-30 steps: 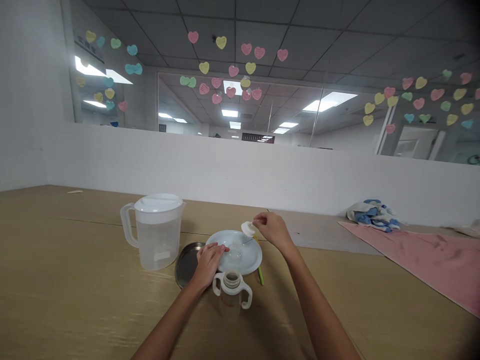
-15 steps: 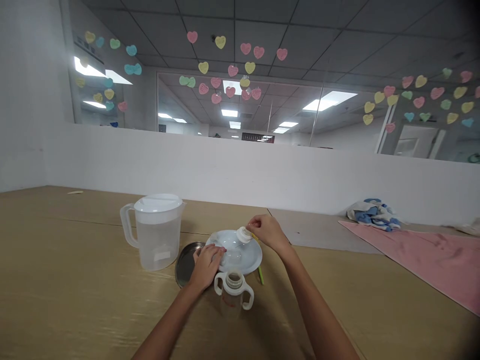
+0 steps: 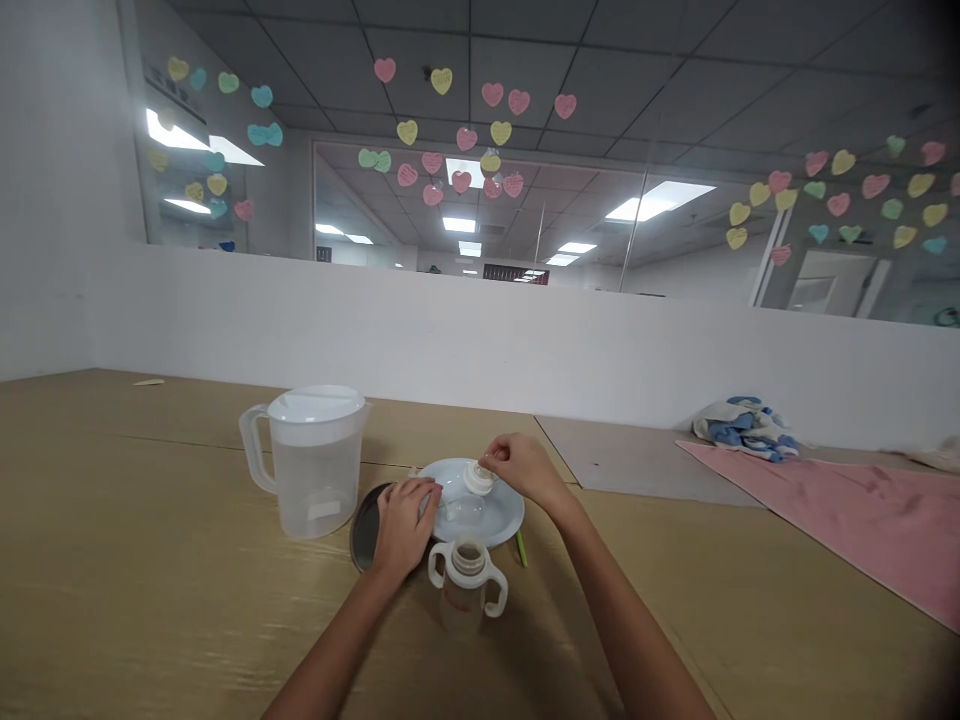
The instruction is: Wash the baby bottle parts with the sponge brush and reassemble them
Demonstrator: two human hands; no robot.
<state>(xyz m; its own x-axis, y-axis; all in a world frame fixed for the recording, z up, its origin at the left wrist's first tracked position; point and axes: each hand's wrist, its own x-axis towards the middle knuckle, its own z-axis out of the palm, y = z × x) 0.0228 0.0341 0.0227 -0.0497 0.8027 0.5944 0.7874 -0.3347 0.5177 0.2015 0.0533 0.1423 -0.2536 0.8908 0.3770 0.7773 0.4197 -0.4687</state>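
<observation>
My right hand (image 3: 517,465) pinches a baby bottle nipple set in a white collar (image 3: 478,478) above the white plate (image 3: 506,518). My left hand (image 3: 405,520) is at the plate's left rim, its bent fingers over the edge and its thumb partly hidden. A clear dome-shaped piece (image 3: 465,511) lies on the plate. Just in front stands a clear baby bottle (image 3: 463,590), upright and uncapped, with two white handles. Beside my left hand is a round dark metal tray (image 3: 365,530), partly covered by it.
A lidded clear pitcher (image 3: 319,470) stands to the left. A green stick (image 3: 522,549) pokes out at the plate's right. On the far right lie a pink cloth (image 3: 847,510) and a crumpled blue-and-white cloth (image 3: 746,430). A white wall (image 3: 450,330) borders the table's back.
My right hand has moved a little left and the nipple now sits more upright over the plate. My left hand has drawn slightly left, with its fingers more bent.
</observation>
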